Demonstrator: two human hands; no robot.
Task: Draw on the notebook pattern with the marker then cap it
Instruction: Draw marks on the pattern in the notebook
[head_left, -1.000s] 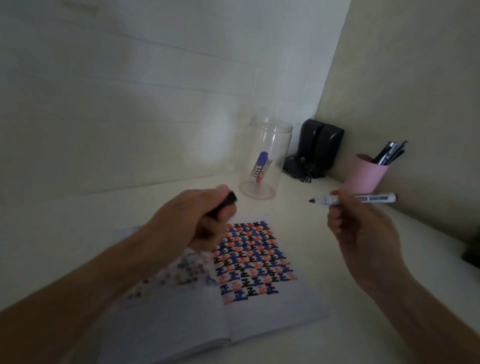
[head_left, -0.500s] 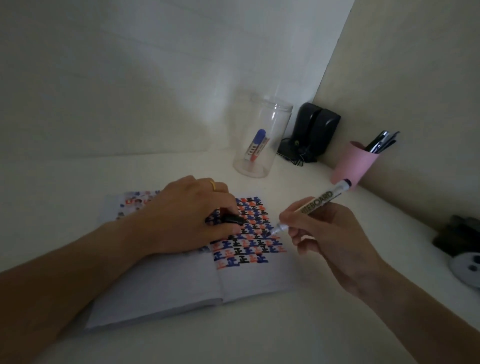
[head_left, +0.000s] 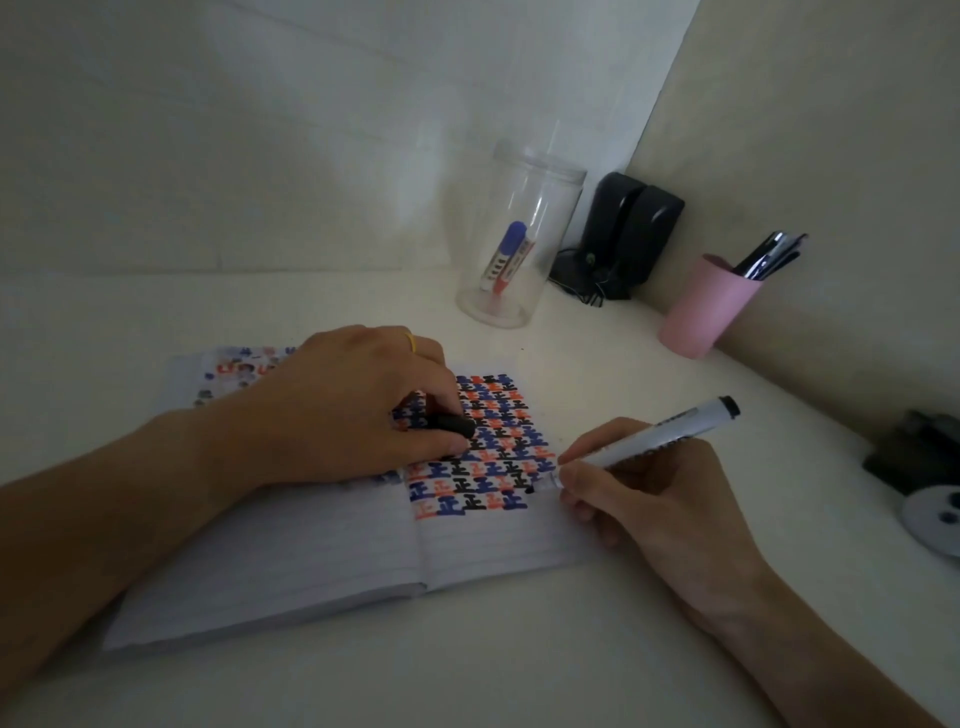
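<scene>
Right hand (head_left: 654, 499): grips the marker (head_left: 644, 441), tip at the pattern's (head_left: 483, 447) right edge.
Left hand (head_left: 358, 410): pins the notebook (head_left: 311, 551), pinching the cap (head_left: 454, 423) over the pattern.
Risk: resting fingers could smear fresh ink; cap may slip free.

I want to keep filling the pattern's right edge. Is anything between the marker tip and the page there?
Nothing visible. The marker tip is at the pattern's right edge, held by the right hand. The left hand, holding the cap, rests farther left.
</scene>
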